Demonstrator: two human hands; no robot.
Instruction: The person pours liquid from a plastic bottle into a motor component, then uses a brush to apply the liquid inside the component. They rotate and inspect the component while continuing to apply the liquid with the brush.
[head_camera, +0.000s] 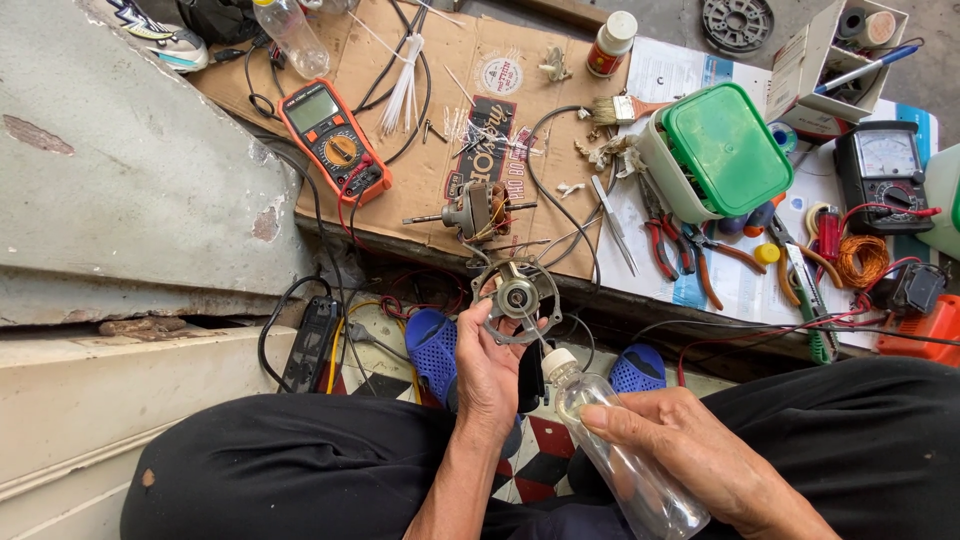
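Grey metal, round and ribbed, the motor end cover has a shiny bearing hub at its centre and open spokes around it. It sits above the person's knees, pinched at its lower edge by the left hand — fingers closed on the rim. Just below and to the right, the right hand is wrapped around a clear plastic squeeze bottle, whose thin nozzle touches the hub. Beyond lie a motor core on cardboard, an orange multimeter and a green-lidded box.
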